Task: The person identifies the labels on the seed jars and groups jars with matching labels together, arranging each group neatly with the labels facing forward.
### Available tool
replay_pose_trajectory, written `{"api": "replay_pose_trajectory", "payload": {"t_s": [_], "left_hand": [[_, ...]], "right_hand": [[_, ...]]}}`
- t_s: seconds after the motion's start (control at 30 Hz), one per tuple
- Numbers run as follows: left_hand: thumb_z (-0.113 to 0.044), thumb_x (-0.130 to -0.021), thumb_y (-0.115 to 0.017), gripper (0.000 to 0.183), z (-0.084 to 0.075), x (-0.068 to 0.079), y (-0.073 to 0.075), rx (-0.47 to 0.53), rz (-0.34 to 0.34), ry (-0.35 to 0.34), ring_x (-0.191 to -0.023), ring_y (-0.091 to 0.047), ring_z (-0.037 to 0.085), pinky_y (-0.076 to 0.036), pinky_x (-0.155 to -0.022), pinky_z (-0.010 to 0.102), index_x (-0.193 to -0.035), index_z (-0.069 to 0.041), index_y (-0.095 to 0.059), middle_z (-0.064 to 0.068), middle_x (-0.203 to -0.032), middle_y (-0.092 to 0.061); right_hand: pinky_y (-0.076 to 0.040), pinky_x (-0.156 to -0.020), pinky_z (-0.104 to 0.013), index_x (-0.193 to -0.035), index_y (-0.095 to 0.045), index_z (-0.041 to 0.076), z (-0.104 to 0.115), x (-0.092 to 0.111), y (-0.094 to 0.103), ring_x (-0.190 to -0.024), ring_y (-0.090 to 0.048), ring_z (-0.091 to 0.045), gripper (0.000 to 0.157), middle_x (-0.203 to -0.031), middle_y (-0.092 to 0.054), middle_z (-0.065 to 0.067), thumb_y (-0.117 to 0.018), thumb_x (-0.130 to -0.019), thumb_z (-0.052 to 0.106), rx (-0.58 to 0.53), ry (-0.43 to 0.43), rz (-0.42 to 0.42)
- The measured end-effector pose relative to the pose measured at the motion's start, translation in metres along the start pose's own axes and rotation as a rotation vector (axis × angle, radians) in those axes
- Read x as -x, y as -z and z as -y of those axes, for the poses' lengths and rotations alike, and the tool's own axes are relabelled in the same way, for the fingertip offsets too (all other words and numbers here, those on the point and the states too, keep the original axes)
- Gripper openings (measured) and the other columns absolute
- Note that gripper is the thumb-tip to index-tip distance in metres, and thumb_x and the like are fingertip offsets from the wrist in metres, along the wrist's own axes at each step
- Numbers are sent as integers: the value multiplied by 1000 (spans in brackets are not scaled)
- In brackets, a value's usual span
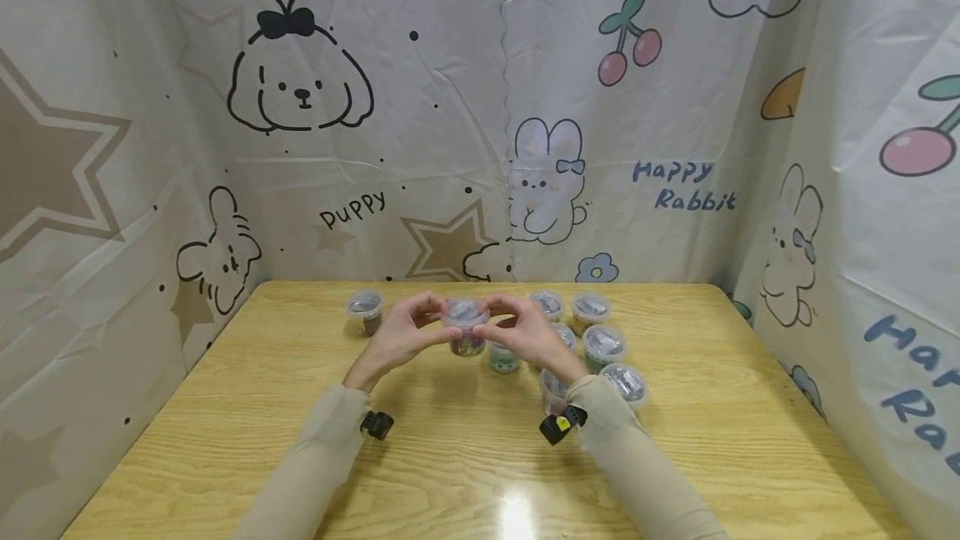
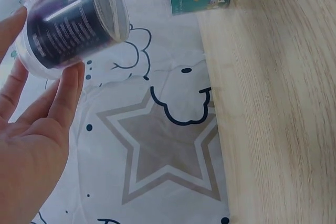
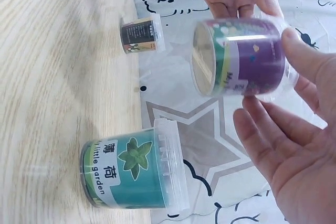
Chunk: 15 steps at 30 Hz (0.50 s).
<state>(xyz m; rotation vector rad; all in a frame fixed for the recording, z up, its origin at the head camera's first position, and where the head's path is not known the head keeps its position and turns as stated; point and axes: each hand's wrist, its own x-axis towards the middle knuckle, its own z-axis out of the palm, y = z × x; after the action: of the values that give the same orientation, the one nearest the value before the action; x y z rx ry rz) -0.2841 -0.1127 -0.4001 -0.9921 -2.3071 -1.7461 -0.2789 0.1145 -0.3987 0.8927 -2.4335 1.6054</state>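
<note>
A clear plastic tub with a purple label (image 3: 257, 56) is held up above the table between both hands. My left hand (image 1: 408, 330) grips its lid rim from the left, thumb in front. From the right, my right hand (image 1: 528, 330) grips the same rim with thumb and fingers. The tub's clear lid (image 1: 465, 312) is on top, and its dark label panel (image 2: 68, 27) faces the left wrist camera. Close behind my right thumb stands a tub with a teal mint label (image 3: 134, 169) on the table.
Another lidded tub (image 1: 365, 311) stands at the back left. Several similar tubs, such as one at the right (image 1: 603, 344) and one nearer me (image 1: 626, 383), are grouped around my right forearm. A printed curtain (image 1: 435, 107) encloses the wooden table (image 1: 420, 457) at the back and sides.
</note>
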Motion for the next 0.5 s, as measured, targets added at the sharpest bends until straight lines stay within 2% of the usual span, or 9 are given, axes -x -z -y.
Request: {"api": "replay_pose_trajectory", "payload": {"t_s": [0.13, 0.23, 0.37, 0.5], "left_hand": [[-10, -77, -72, 23, -2, -1, -4, 1, -24, -40, -110, -53, 25, -42, -93, 37, -93, -2, -58, 12, -99, -59], [-2, -78, -70, 22, -13, 0, -7, 5, -44, -64, -106, -55, 33, -43, -90, 46, -94, 5, -58, 19, -99, -59], [-3, -79, -69, 21, -22, 1, -12, -42, -83, -67, -102, -57, 34, -44, -88, 46, -96, 6, -59, 20, -97, -59], [-4, -79, -69, 22, -25, 1, -15, -83, -111, -66, -103, -56, 33, -42, -92, 45, -96, 6, -59, 20, -97, -59]], "right_hand": [[-52, -74, -26, -96, -62, 20, -5, 0, -3, -93, -60, -19, 24, -102, -61, 5, -69, -79, 35, 23, -12, -54], [-52, -73, -25, -96, -62, 21, -6, 0, -5, -91, -61, -20, 24, -102, -62, 5, -70, -78, 36, 41, -18, -102], [-52, -70, -24, -95, -62, 21, -6, 0, -9, -93, -60, -16, 24, -100, -63, 6, -71, -77, 36, 66, 8, -173], [-52, -69, -23, -96, -63, 18, -6, 0, -12, -97, -59, -13, 25, -98, -63, 5, -71, -78, 34, 89, 45, -211]]}}
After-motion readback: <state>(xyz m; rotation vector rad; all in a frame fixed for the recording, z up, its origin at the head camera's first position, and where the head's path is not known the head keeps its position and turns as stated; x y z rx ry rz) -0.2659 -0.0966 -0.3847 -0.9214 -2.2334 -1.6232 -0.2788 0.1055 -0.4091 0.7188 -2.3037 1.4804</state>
